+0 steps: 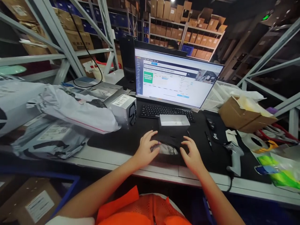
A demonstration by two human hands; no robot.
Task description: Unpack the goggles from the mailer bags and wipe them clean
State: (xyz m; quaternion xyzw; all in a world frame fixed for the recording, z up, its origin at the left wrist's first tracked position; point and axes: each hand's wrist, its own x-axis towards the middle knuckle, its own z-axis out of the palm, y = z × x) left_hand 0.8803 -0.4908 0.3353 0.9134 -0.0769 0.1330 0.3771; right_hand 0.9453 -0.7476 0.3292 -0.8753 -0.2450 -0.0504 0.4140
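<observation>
Between my two hands lies a dark, flat item with a shiny grey, crinkled patch (167, 148); against the black desk mat (122, 140) its outline is hard to make out, and I cannot tell its kind. My left hand (146, 149) rests at its left edge, fingers apart, thumb and forefinger touching or very near the grey patch. At the right side, my right hand (191, 153) has its fingers spread and bent, with nothing visible in them. Just beyond the hands stands an open white and grey box part (174, 120).
A keyboard (161, 112) and lit monitor (173, 78) stand behind. Grey plastic parcels (77, 112) and a labelled box (124, 109) crowd the left. Rightward are a mouse (210, 124), pen (208, 139), barcode scanner (235, 157), tape roll (255, 142) and cardboard box (243, 115).
</observation>
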